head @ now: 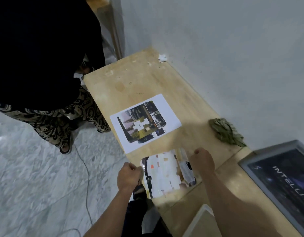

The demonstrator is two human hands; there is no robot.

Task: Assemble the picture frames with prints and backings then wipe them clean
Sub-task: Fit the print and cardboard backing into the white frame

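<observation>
We hold a shiny picture (168, 173) over the near end of a long wooden table (147, 79). Our left hand (130, 176) grips its left edge with curled fingers, and our right hand (201, 161) holds its far right corner, with the fingers bent around it. The picture is longer than it is wide, and its long side runs from near us toward the far end of the table, leaning a little to the left. It bends a bit between our hands, and part of it hangs past the table's left edge. It looks blocky and blurry, so we cannot read anything on it. Just past it, a white sheet of paper (145, 123) lies flat on the table with a dark printed picture in its middle. Its long side slants across the table, up toward the right. There are tiny marks on the wood near it, too small to read. A crumpled green cloth (225, 132) sits by the wall on the right. At the right edge, a grey frame (278, 178) holds a dark poster with white letters that say "INTELLI", and the rest is cut off. Another person in a patterned skirt (59, 120) stands on the left.
</observation>
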